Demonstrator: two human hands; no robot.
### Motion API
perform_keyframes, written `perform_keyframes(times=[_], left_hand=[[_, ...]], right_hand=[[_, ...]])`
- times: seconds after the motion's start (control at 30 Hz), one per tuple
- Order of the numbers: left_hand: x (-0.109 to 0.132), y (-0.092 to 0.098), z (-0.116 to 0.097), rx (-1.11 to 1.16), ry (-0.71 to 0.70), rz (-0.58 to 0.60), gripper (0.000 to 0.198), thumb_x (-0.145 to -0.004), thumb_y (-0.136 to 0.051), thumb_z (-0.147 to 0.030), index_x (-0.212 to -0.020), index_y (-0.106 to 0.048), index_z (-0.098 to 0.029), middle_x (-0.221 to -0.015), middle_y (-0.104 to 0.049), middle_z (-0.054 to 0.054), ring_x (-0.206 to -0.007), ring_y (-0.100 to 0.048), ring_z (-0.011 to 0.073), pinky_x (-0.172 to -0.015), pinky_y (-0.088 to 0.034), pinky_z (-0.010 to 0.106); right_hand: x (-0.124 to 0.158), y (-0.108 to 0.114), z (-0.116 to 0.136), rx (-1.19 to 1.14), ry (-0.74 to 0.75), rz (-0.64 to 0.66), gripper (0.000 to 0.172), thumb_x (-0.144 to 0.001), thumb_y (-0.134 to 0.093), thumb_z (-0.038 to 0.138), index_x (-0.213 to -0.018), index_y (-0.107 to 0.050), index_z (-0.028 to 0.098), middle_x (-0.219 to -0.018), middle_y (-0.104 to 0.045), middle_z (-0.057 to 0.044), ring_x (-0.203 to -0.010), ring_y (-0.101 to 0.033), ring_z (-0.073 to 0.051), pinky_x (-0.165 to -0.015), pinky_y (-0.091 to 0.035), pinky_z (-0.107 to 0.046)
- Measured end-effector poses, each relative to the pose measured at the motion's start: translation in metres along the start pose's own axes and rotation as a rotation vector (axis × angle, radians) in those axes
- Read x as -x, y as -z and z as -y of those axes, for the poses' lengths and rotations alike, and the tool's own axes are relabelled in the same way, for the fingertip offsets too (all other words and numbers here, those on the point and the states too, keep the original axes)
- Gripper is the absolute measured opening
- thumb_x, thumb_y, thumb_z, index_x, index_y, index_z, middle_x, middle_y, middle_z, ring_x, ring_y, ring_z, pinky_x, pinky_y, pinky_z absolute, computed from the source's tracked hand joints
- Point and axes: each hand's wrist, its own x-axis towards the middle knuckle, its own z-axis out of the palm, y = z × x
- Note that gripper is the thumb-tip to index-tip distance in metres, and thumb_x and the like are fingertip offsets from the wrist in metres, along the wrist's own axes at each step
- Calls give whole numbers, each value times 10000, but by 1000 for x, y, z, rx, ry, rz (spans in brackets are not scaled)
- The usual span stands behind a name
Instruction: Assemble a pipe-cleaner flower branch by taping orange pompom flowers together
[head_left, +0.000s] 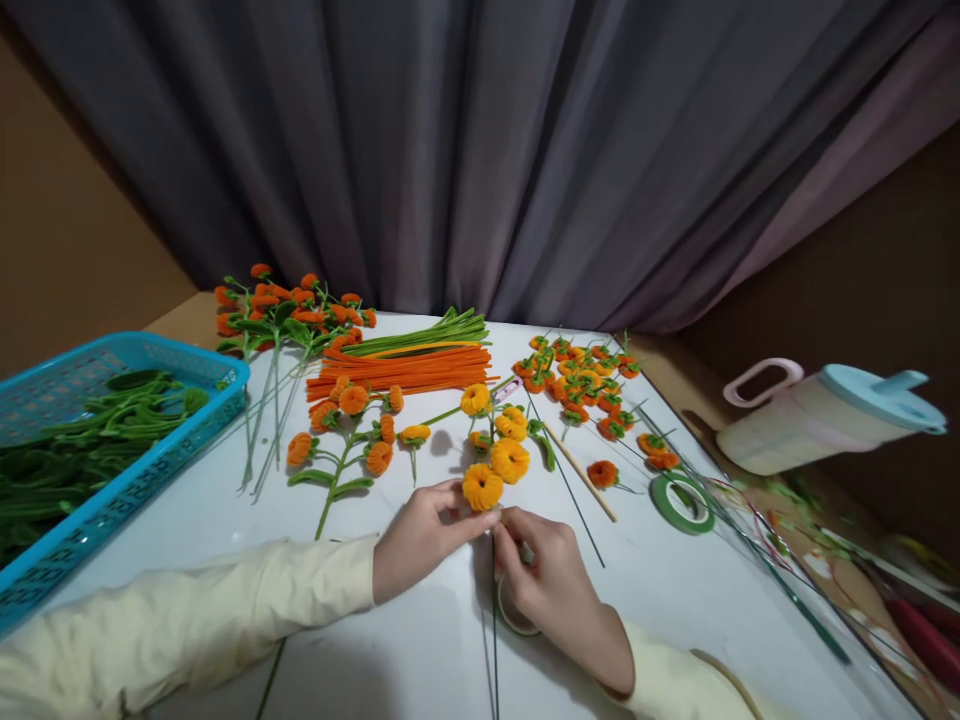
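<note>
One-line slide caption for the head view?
Left hand and right hand meet at a thin stem below yellow flowers; orange strips and a blue basket lie nearby.

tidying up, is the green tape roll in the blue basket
No, the green tape roll lies on the white table, to the right of the right hand.

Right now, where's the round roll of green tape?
In the head view, the round green tape roll lies on the white tabletop, right of the right hand, just below fuzzy orange flowers.
</note>
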Motion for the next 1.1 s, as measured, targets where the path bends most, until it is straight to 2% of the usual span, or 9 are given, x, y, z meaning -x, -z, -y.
perform_keyframes(times=[0.27, 0.37, 0.6, 0.73, 0.97, 1.1], left_hand=[[0, -5, 1, 200, 237, -25, 267, -708, -641, -365, -695, -639, -98, -685, -622, 25, -686, -538, 151, -674, -430, 250], [1, -5, 0, 217, 238, -51, 259, -705, -650, -351, -658, -633, -97, -646, -605, 14, -655, -518, 132, -650, -420, 235], [-1, -4, -1, 276, 220, -55, 231, -735, -636, -315, -656, -657, -99, -654, -643, 30, -654, -547, 134, -631, -429, 221], [-2, -4, -1, 258, 191, -44, 254, -748, -619, -312, -600, -635, -106, -585, -626, 20, -594, -548, 131, -597, -438, 225], [-1, -3, 2, 156, 170, -134, 212, -709, -650, -310, -661, -657, -104, -660, -655, 26, -652, -565, 139, -629, -455, 219], [0, -4, 3, 67, 123, -171, 210, -708, -643, -319, -672, -645, -112, -681, -669, 34, -673, -588, 158, -646, -465, 235]], right_hand=[[4, -4, 4, -56, -7, -11, 245, -843, -367, 146, -605, -414, 181, -523, -461, 12, -448, -410, -104, -476, -308, -210], [4, -4, 6, -97, -14, -3, 238, -855, -375, 163, -628, -446, 175, -553, -487, 3, -482, -436, -109, -503, -328, -211], [0, -3, 0, -351, -217, 115, 317, -889, -404, 277, -621, -529, 160, -551, -531, 4, -511, -479, -110, -524, -366, -206], [-1, -4, -7, -417, -282, 130, 308, -874, -448, 310, -646, -578, 148, -564, -558, -3, -529, -499, -116, -534, -383, -209], [-5, 1, -14, -538, -286, 243, 303, -871, -467, 337, -703, -616, 133, -665, -654, -44, -628, -592, -144, -624, -445, -228], [-8, 9, -15, -389, -216, 288, 345, -893, -442, 333, -689, -639, 137, -644, -664, -38, -607, -599, -139, -617, -450, -229]])
